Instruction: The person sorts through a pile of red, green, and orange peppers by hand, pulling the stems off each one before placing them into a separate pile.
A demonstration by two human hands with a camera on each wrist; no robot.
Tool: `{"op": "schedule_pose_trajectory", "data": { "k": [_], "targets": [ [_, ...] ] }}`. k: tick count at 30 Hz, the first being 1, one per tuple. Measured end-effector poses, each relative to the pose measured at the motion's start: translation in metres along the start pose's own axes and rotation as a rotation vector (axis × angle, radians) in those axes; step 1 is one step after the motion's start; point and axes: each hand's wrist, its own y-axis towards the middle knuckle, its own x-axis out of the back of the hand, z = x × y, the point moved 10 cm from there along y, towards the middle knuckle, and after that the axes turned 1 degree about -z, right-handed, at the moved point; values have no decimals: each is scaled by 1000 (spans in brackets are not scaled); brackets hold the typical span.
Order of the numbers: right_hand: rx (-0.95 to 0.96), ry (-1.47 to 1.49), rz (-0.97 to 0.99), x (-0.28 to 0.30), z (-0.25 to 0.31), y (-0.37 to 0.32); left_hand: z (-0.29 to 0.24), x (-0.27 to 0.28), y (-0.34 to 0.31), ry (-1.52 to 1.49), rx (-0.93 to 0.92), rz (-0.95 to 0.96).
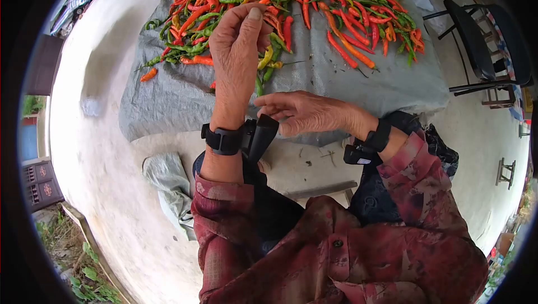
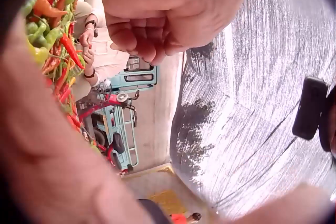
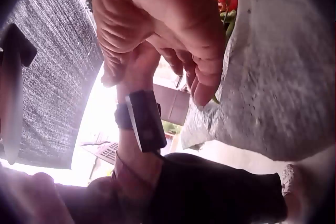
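Observation:
Red, orange and green chili peppers [image 1: 358, 24] lie heaped on a grey sheet [image 1: 162, 105] in the head view. My left hand [image 1: 235, 57] is raised above the sheet's near part, thumb tip against the curled index finger. The left wrist view shows the same hand [image 2: 173, 11] with fingers curled and nothing visible between them. Just right of the left wrist, my right hand [image 1: 311, 114] hovers by the sheet's near edge, fingers loosely extended and holding nothing. In the right wrist view this hand [image 3: 163, 22] has slightly bent, separate fingers.
A black chair [image 1: 473, 40] stands to the right, and a small stool [image 1: 505, 173] farther down. A crumpled pale sack [image 1: 168, 183] lies on the floor at left. Across the peppers, the left wrist view shows a seated person [image 2: 107, 53] and a teal three-wheeled vehicle [image 2: 126, 134].

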Motion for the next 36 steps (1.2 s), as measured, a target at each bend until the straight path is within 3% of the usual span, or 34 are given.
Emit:
{"op": "schedule_pose_trajectory", "data": {
  "k": [1,3,6,9,11,12,14,16,18,21,24,34,36],
  "targets": [
    [-5,-2,2,-4,-2,2,4,2,2,-56,20,-22],
    [-94,608,-67,-5,-10,8,7,1,4,-112,35,-51],
    [-123,749,34,-19,-1,14,7,-8,5,-224,46,-69],
    [-207,652,21,-26,3,9,13,-8,9,-184,69,-59],
    [-195,552,50,-27,4,6,-12,-10,9,351,-267,-39],
    [-180,450,75,-28,5,5,-12,-10,9,351,-266,-43],
    [-179,516,78,-32,5,3,-33,-46,-11,916,-667,93],
    [-178,588,73,-33,5,1,-24,-59,-21,1088,-696,206],
    [-178,575,23,-24,6,-1,-2,-77,-34,1293,-692,474],
    [-174,707,5,-27,3,0,-1,-78,-36,1372,-759,445],
    [-174,850,-22,-27,-5,4,-17,-75,-30,1321,-906,289],
    [-250,712,-23,-19,-8,5,-13,-79,-31,1299,-916,329],
    [-233,568,50,-22,3,5,-29,-44,-14,779,-700,76]
  ]
}}
